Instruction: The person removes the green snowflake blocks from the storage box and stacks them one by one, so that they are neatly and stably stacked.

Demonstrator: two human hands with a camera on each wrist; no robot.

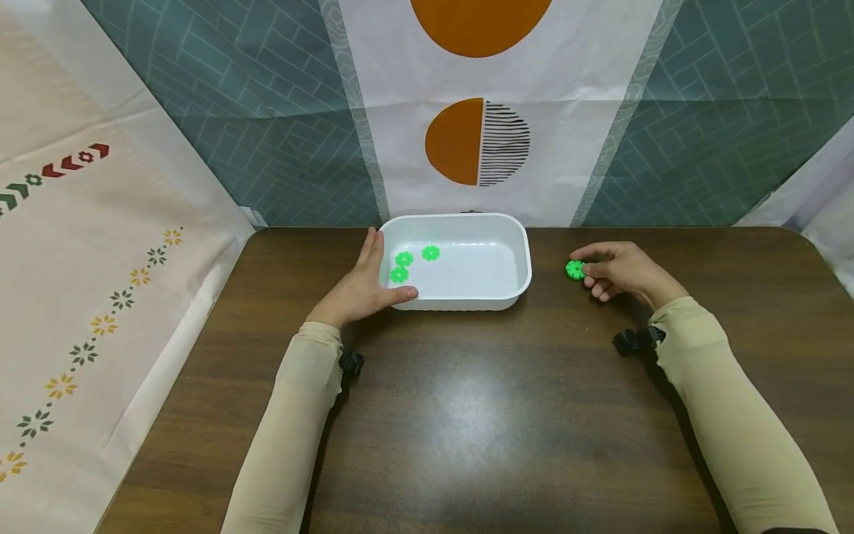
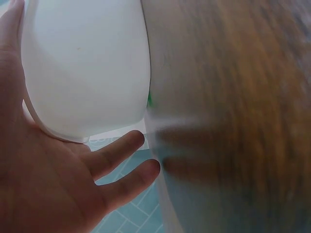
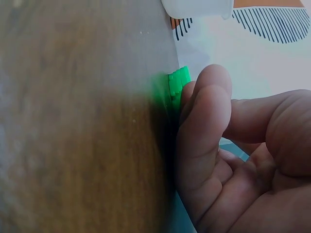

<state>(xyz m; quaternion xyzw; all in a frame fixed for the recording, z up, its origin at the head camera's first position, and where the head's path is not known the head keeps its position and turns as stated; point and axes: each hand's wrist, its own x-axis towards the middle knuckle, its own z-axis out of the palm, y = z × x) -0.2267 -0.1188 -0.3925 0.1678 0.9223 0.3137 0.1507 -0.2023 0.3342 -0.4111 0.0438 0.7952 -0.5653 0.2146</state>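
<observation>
A white plastic tray (image 1: 460,304) stands near the back of the table, with 3 bright green flower-shaped discs in its left part, one disc (image 1: 431,253) apart from the others. My left hand (image 1: 363,289) rests against the tray's left end, thumb along the front rim and fingers straight beside the left wall. In the left wrist view, two spread fingers (image 2: 129,179) extend past the tray's underside. To the right of the tray, my right hand (image 1: 620,271) pinches a small stack of green flower-shaped discs (image 1: 574,270) close over the table; the layered edge of the stack (image 3: 179,83) shows beyond the curled fingers.
The dark brown wooden table (image 1: 467,415) ends just behind the tray at a hanging cloth (image 1: 560,148) with orange shapes. A pale patterned cloth (image 1: 153,311) borders the left side. Black straps with small mounts (image 1: 637,341) sit at both wrists.
</observation>
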